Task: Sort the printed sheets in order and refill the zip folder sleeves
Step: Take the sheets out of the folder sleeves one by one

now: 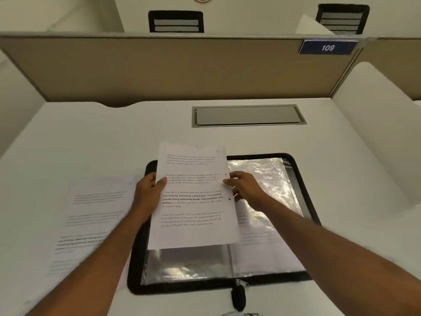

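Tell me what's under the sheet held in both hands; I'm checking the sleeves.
Under the held sheet lies the open zip folder, shiny plastic sleeves showing around it, a printed page in the right one. The folder's middle is covered, so unseen.

Left half and spine of the folder (303,201) hidden under the held sheet (193,197). Fingers of the left hand (148,192) go behind the paper, only the thumb shows. The right hand (246,190) pinches the sheet's edge, its lower fingers tucked out of sight. Print on the loose sheets (91,220) at left is blurred (bold lines barely stand out). Glare washes out the sleeve (268,179). A dark object (239,314) is cut off by the bottom edge.
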The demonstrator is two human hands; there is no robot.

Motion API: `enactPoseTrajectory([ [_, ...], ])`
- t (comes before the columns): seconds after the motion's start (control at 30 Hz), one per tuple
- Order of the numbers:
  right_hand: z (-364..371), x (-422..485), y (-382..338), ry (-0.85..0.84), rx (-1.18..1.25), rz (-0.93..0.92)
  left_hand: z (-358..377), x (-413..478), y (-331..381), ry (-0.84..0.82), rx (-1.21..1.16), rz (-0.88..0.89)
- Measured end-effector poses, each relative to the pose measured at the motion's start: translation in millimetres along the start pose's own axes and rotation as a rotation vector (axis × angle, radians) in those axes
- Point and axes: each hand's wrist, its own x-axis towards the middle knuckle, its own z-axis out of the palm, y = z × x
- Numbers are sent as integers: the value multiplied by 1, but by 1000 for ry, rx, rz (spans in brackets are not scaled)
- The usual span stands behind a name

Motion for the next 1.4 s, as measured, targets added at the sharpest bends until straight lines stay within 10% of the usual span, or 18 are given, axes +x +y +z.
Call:
enactPoseTrajectory([
  [0.8, 198, -25, 17, -202, -2, 95, -228, -16, -81, 412, 727, -174],
  [1.4, 279, -7, 13, -194, -437, 35, -244, -12, -92, 348, 641, -258],
])
